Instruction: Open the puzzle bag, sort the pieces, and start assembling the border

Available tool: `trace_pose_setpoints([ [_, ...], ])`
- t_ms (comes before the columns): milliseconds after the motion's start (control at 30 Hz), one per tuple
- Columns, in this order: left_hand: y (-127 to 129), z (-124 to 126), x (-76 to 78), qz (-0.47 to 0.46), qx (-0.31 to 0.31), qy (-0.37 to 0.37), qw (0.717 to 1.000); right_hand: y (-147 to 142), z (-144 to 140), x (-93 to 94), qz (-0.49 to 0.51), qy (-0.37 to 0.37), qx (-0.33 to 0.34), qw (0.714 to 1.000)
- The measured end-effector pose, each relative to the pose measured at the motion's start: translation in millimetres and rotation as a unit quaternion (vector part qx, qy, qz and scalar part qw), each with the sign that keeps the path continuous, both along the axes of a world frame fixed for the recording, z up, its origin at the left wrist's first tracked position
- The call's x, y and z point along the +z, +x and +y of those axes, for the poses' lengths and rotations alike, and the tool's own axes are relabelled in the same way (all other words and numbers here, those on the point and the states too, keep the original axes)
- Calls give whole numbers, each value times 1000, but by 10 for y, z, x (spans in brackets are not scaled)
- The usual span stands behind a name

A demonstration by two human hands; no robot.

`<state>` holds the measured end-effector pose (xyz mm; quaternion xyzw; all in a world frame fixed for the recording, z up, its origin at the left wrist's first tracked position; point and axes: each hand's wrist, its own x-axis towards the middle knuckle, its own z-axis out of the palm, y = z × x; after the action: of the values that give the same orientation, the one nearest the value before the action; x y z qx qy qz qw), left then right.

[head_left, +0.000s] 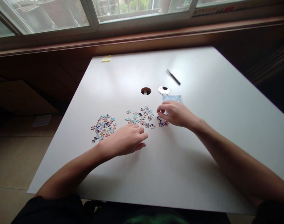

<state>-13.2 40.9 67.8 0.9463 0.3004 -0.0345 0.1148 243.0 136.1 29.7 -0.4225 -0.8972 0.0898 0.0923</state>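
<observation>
My left hand [130, 139] hovers over the near side of a loose group of jigsaw puzzle pieces [142, 115]. Its fingers curl loosely and the thumb stands apart from them, with nothing visible in between. Farther right, my right hand [173, 112] has its thumb and index finger brought together above a smaller cluster of puzzle pieces [162, 122]. Whatever sits between those fingertips is too small to make out. Partly covered by this hand is a light blue printed card [171, 98]. A denser pile of puzzle pieces [104, 126] lies left of my left hand.
The white table [198, 174] stands below a window. A round cable hole [146, 91] opens near its middle, with a silver ring-shaped cover [164, 90] beside it. Beyond lies a black marker [173, 77]. Yellow tape [106, 58] is stuck at the far left corner.
</observation>
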Motion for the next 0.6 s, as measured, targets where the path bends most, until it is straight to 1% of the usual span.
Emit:
trace_pose_setpoints([
  [67,1,-10,-7,-16,-12,-2,1000,-121,3,-159,75,68,-47,994],
  [100,-1,-13,-15,-23,-16,-3,1000,-180,1,-234,92,84,-58,991],
  [167,-5,-16,-31,-32,-21,-2,999,-274,-5,-354,106,92,-75,987],
  [233,-7,-14,-39,-31,-24,-2,999,-326,-8,-419,108,87,-85,987],
  [433,3,-14,-21,-28,-33,10,999,-329,5,-435,136,72,-102,983],
  [600,2,-29,-21,-43,-42,14,998,-333,12,-442,158,72,-99,980],
])
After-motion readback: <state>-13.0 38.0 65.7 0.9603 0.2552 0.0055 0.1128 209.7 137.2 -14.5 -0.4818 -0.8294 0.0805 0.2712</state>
